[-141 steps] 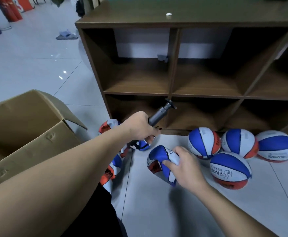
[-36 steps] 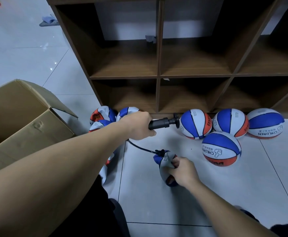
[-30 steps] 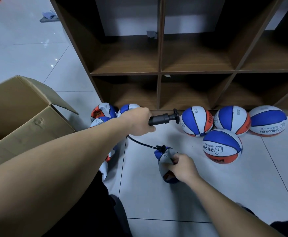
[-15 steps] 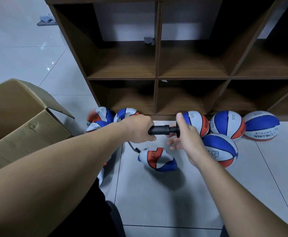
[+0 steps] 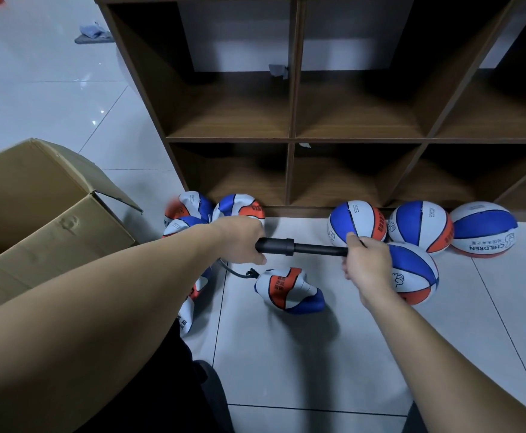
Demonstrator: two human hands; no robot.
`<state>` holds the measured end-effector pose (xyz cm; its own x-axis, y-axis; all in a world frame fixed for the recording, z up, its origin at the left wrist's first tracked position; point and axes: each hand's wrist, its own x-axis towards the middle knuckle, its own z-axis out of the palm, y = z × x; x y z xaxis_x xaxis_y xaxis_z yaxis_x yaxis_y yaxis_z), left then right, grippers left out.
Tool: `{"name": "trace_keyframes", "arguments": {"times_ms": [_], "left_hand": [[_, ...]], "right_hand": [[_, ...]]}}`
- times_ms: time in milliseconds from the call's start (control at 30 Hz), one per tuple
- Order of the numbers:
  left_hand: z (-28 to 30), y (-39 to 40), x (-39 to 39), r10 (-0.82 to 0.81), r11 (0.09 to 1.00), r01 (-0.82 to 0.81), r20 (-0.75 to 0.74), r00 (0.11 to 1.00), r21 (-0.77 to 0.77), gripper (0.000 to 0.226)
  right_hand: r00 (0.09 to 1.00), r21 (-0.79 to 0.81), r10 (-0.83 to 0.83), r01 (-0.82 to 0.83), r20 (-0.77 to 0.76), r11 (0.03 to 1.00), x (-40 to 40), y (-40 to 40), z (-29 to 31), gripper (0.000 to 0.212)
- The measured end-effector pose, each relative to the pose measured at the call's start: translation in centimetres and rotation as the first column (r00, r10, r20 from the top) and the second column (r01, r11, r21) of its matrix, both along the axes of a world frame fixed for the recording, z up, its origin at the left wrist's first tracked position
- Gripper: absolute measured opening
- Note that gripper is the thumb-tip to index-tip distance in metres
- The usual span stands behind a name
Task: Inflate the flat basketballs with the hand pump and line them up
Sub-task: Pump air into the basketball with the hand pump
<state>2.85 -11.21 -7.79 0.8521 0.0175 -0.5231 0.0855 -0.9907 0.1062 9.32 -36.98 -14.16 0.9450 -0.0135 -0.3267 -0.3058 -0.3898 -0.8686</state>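
Note:
My left hand [image 5: 243, 241] grips the barrel of the black hand pump [image 5: 290, 246], held level above the floor. My right hand [image 5: 368, 264] grips the pump's handle at the right end, with the rod drawn out. A thin black hose [image 5: 236, 272] runs from the pump down to a flat blue, white and orange basketball [image 5: 288, 289] lying on the tiles below. Several flat balls [image 5: 193, 210] are heaped at the left by the shelf. Several round inflated balls [image 5: 421, 226] lie at the right along the shelf's base.
A dark wooden cubby shelf [image 5: 293, 139] stands right behind the balls. An open cardboard box [image 5: 46, 207] sits on the floor at the left. White floor tiles [image 5: 302, 354] spread in front of me. A cloth [image 5: 93, 34] lies far off at the back left.
My right hand let go of the flat ball, rose to the pump's handle and pulled it out to the right. The flat ball now lies on the floor by itself.

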Motion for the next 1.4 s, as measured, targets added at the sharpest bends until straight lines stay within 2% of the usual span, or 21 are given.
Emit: {"name": "trace_keyframes", "arguments": {"times_ms": [200, 300, 433, 733, 933, 1267, 1400], "left_hand": [[0.1, -0.5, -0.4, -0.015, 0.998, 0.013, 0.03, 0.999, 0.064, 0.035], [0.2, -1.3, -0.3, -0.029, 0.997, 0.024, 0.082, 0.996, 0.067, 0.035], [0.2, -2.4, -0.5, -0.037, 0.998, 0.032, 0.104, 0.994, 0.053, 0.034], [1.4, -3.8, -1.2, -0.064, 0.995, 0.05, 0.167, 0.984, 0.085, 0.03], [1.3, -4.7, -1.1, -0.067, 0.996, 0.058, 0.15, 0.986, 0.065, 0.025], [1.1, -4.8, -0.5, -0.083, 0.996, 0.079, 0.131, 0.988, 0.039, 0.024], [1.1, -3.2, -0.2, -0.05, 0.998, 0.045, 0.098, 0.994, 0.046, 0.024]], "right_hand": [[0.996, 0.05, -0.057, 0.06, -0.07, 0.997, 0.1, -0.9, 1.0, 0.027], [0.991, 0.035, -0.098, 0.102, -0.096, 0.994, -0.1, -0.2, 2.0, 0.03], [0.999, -0.031, -0.037, 0.036, -0.021, 0.999, -1.0, 1.1, 1.9, 0.046], [0.994, -0.071, 0.068, -0.062, 0.084, 0.996, -3.6, 4.0, 4.0, 0.047], [0.991, -0.098, 0.083, -0.072, 0.11, 0.993, -4.6, 4.8, 4.1, 0.047], [0.994, -0.046, 0.092, -0.09, 0.057, 0.995, -3.9, 3.7, 3.8, 0.047], [1.0, -0.087, 0.002, 0.001, 0.025, 0.996, -1.5, 1.4, 3.7, 0.047]]}}
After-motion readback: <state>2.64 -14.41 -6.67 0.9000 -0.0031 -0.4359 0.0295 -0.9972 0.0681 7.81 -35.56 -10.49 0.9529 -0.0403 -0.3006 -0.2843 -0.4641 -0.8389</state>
